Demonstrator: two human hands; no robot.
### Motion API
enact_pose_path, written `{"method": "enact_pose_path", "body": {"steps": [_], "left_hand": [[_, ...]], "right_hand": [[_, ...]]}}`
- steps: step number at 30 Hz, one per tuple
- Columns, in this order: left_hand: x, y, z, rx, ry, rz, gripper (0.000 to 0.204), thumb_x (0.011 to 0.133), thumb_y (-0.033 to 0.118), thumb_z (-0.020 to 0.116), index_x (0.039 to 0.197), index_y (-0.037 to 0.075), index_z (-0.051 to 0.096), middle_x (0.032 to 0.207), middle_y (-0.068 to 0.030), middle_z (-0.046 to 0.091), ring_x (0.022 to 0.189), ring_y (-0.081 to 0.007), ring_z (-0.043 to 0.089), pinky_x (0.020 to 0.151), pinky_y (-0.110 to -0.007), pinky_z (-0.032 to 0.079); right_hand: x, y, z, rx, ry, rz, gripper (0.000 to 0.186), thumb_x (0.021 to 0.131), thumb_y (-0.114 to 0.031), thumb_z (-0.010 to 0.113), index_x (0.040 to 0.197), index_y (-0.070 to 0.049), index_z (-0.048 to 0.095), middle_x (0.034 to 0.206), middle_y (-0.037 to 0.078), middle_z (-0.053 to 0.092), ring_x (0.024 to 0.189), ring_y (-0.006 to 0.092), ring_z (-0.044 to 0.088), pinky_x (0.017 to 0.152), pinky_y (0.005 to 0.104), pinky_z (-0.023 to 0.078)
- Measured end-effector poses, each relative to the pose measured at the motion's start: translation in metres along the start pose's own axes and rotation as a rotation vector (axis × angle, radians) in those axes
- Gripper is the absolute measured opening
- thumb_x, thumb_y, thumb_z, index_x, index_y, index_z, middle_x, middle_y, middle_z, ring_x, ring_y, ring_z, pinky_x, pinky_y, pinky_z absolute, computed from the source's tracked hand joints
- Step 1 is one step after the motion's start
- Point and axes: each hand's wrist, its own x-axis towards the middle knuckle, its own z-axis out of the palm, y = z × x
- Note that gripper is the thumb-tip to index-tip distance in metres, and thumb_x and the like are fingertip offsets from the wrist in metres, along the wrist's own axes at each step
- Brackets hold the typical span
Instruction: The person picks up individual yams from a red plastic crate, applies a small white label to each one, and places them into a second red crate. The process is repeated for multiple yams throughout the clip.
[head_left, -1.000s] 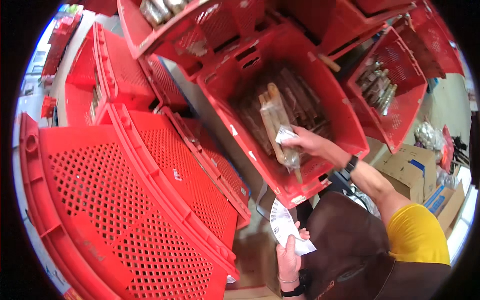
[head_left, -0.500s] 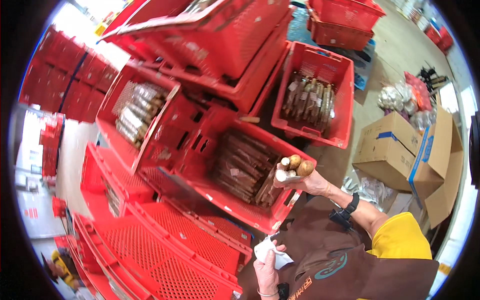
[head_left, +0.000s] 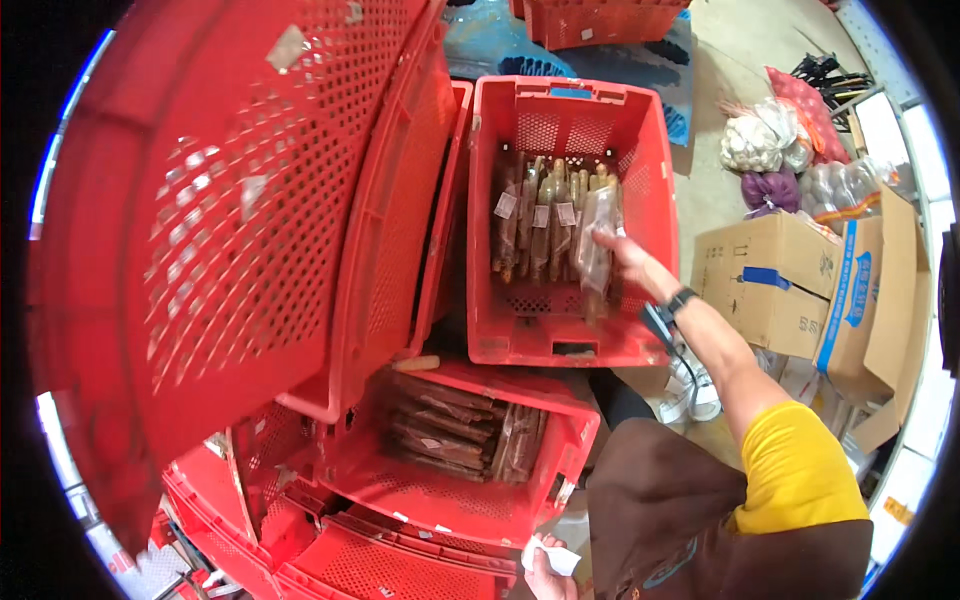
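Note:
My right hand (head_left: 630,262) reaches into a red crate (head_left: 664,180), its fingers closed on a clear plastic pack of long roots (head_left: 597,245). This pack stands lengthwise at the right end of a row of similar packs (head_left: 540,225), some with white labels. Low in the view, my left hand (head_left: 545,582) grips a crumpled white paper (head_left: 550,558). Closer to me, a second red crate (head_left: 420,512) holds more wrapped brown roots (head_left: 440,435), some lying across and some lengthwise.
Tall stacked red crates (head_left: 260,200) loom at the left. More red crates (head_left: 390,565) stand below. Opened cardboard boxes (head_left: 765,280) and bagged vegetables, including a white-filled bag (head_left: 755,142), lie on the right. A blue pallet (head_left: 510,40) is at the back.
My right hand has moved from above the nearer crate to inside the farther one, carrying the pack of roots. The view has shifted; my left hand still grips the white paper.

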Motion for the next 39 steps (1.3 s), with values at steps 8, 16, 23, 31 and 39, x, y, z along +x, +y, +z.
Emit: {"method": "enact_pose_path", "body": {"steps": [8, 16, 23, 31, 39], "left_hand": [[0.027, -0.028, 0.018, -0.275, 0.396, 0.049, 0.033, 0.100, 0.017, 0.052, 0.124, -0.006, 0.054, 0.112, -0.0109, 0.062, 0.097, -0.0183, 0.059, 0.085, -0.031, 0.047], [0.042, -0.087, -0.088, -0.631, 0.504, 0.240, 0.036, 0.100, 0.023, 0.053, 0.129, 0.003, 0.050, 0.109, -0.0053, 0.060, 0.095, -0.0163, 0.057, 0.091, -0.033, 0.047], [0.026, -0.129, -0.182, -0.366, 0.748, 0.592, 0.035, 0.101, 0.023, 0.050, 0.125, -0.003, 0.054, 0.114, -0.0092, 0.059, 0.101, -0.0175, 0.057, 0.090, -0.033, 0.046], [-0.011, -0.156, -0.199, -0.499, 0.717, 0.263, 0.037, 0.098, 0.017, 0.052, 0.125, -0.007, 0.052, 0.098, -0.0159, 0.064, 0.088, -0.0203, 0.062, 0.079, -0.033, 0.050], [-0.024, -0.194, -0.239, -0.629, 0.733, 0.176, 0.031, 0.102, 0.018, 0.050, 0.116, -0.007, 0.057, 0.101, -0.0140, 0.066, 0.090, -0.0208, 0.062, 0.083, -0.033, 0.048]], "right_hand": [[0.127, 0.081, 0.023, -0.083, 0.006, -0.095, 0.020, 0.088, -0.024, 0.068, 0.100, -0.008, 0.061, 0.079, 0.002, 0.062, 0.067, 0.0156, 0.060, 0.057, 0.0302, 0.049], [0.102, -0.004, -0.057, -1.661, 0.379, -0.558, 0.047, 0.093, -0.027, 0.063, 0.128, 0.002, 0.053, 0.119, 0.012, 0.065, 0.108, 0.0223, 0.062, 0.089, 0.0336, 0.048], [-0.145, 0.228, 0.198, -1.269, -0.664, -0.573, 0.022, 0.093, -0.012, 0.061, 0.112, -0.004, 0.064, 0.109, 0.009, 0.067, 0.099, 0.0180, 0.064, 0.086, 0.0306, 0.050], [-0.056, 0.531, 0.303, -1.793, -0.151, -0.322, 0.061, 0.088, -0.050, 0.061, 0.117, 0.003, 0.055, 0.117, 0.023, 0.061, 0.109, 0.0399, 0.059, 0.089, 0.0497, 0.048], [-0.066, 0.581, 0.320, -1.755, 0.116, -0.182, 0.079, 0.078, -0.055, 0.070, 0.128, 0.002, 0.050, 0.131, 0.025, 0.049, 0.124, 0.0429, 0.048, 0.099, 0.0516, 0.043]]}}
